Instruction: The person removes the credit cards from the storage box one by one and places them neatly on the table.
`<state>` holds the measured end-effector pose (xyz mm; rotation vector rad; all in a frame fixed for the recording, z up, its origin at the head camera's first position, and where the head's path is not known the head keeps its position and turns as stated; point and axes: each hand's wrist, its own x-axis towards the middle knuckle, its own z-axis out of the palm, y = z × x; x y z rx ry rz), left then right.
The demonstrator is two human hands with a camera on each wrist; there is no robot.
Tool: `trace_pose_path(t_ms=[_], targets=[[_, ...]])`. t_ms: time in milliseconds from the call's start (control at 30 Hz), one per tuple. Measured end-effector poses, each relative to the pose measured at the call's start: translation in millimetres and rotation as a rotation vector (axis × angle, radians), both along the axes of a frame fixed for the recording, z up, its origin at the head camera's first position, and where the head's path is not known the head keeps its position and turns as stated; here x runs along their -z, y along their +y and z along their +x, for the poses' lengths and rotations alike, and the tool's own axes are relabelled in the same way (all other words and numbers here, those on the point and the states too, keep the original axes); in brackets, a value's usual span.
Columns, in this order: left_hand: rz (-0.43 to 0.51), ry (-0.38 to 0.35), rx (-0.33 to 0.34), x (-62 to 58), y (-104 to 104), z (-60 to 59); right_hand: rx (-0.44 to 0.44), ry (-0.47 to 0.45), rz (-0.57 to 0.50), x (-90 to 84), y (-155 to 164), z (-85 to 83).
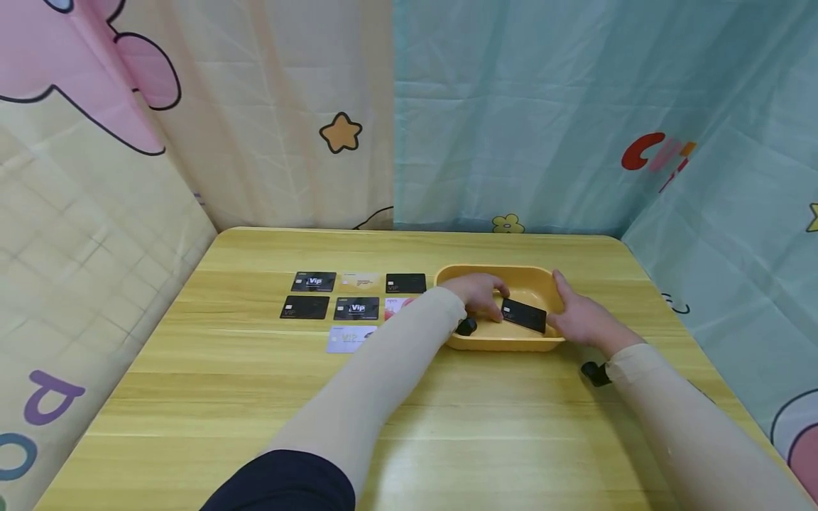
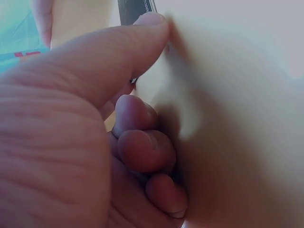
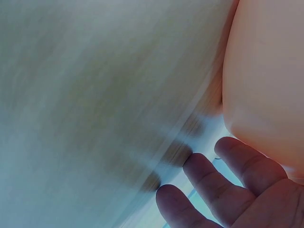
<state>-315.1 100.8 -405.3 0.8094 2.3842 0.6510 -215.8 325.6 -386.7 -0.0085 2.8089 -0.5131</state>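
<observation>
A black VIP card (image 1: pixel 525 316) is tilted over the yellow tray (image 1: pixel 501 345). My left hand (image 1: pixel 478 292) reaches into the tray and pinches the card's left end. In the left wrist view, the thumb of the left hand (image 2: pixel 61 114) lies across the dark card (image 2: pixel 133 10), and the other fingers are curled beside the tray's pale surface. At the tray's right end, my right hand (image 1: pixel 584 319) rests against the rim. The right wrist view has fingers of the right hand (image 3: pixel 237 185) loosely stretched alongside the tray's outer wall (image 3: pixel 266 71).
Left of the tray, several cards lie in rows on the wooden table (image 1: pixel 479 426), among them a dark Vip card (image 1: pixel 313 282), a gold card (image 1: pixel 361 282), a pink card (image 1: pixel 395 306) and a lilac card (image 1: pixel 348 339). Printed curtains (image 1: pixel 511 106) stand behind the table.
</observation>
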Motion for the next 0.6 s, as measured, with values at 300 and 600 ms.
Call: trace_pose_path(t_ms=[300,600], targets=[[-0.015,0.021,0.008,-1.1,0.4,1.5,-0.008,0.000,0.006,-0.1,-0.4,2.1],[-0.009,0.025,0.015,-2.1,-1.1,2.8,-0.016,0.005,0.013,0.6,0.2,1.0]])
